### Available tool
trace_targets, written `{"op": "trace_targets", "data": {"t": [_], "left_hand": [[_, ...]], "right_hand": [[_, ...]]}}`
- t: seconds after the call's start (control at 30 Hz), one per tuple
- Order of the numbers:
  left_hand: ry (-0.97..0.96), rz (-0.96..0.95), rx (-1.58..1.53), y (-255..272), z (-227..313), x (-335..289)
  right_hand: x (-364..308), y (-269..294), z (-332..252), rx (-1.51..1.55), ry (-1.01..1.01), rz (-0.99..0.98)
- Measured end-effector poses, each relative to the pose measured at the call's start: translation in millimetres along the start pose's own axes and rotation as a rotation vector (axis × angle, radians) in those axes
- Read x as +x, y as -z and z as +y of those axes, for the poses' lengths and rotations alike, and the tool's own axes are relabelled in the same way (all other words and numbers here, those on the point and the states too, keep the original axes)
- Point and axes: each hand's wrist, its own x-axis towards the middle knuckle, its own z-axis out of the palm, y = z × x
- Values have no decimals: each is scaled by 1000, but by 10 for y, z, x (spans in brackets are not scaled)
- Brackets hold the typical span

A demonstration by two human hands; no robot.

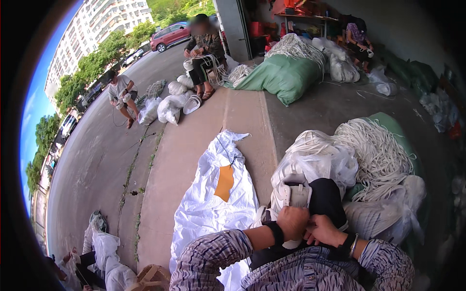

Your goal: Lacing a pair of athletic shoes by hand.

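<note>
The left hand (292,222) is curled over the near end of the pale shoe (299,195); the right hand (324,231) bends its fingers just beside. What either pinches, I cannot tell. Bracing the shoe against the dark knee (326,195) should steady it; the laces (374,151), farther right, best stay untangled.

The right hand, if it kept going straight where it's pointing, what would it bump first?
Most likely the left hand. The right hand points across toward it, and they look very close, though one picture can't settle their depth.
</note>
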Motion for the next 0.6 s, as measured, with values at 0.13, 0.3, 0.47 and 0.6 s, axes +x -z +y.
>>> {"op": "trace_targets", "data": {"t": [0.13,0.3,0.47,0.6], "left_hand": [[1,3,-6,20,-52,-10],[78,115,-118,-129,-145,-58],[4,147,-134,-105,-184,-109],[-15,233,-164,-200,-201,-216]], "right_hand": [[18,-64,3,65,59,22],[103,-117,65,141,92,44],[89,-65,93,-380,493,224],[3,37,-194,-1107,937,511]]}}
